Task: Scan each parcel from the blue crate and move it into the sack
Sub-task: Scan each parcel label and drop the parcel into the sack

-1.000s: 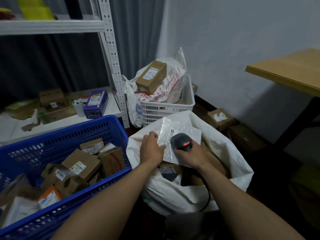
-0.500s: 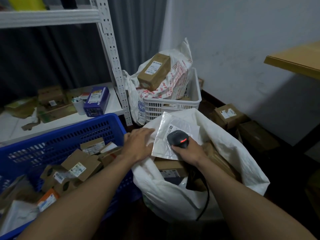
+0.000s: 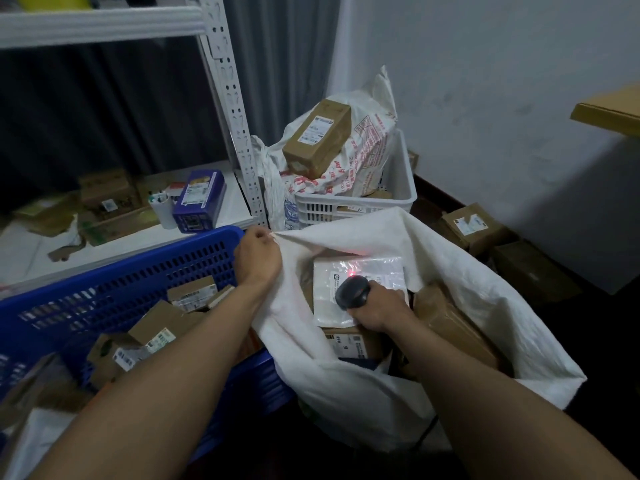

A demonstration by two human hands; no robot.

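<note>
Left hand (image 3: 258, 258) has let go of the flat white parcel (image 3: 363, 271) and shifted left to the sack (image 3: 467, 265) rim, fingers pinching the cloth beside the blue crate (image 3: 145, 261). Parcel now lies flat inside the sack, centre frame. Right hand (image 3: 379, 311) is clamped round the scanner (image 3: 353, 292) just above it. Next boxes (image 3: 156, 325) sit lower left of the left hand, so it's the nearer one.

Pretty dim room, soft and a bit grainy all over. Light lands mostly on the white wall (image 3: 502, 81) upper right and the sack (image 3: 346, 393) mid-frame; the curtain (image 3: 104, 109) upper left goes near black, lower right corner too. Fisheye bends the shelf post (image 3: 235, 116). Tiny red glow from the scanner (image 3: 353, 292) on the clear mailer (image 3: 381, 268).
</note>
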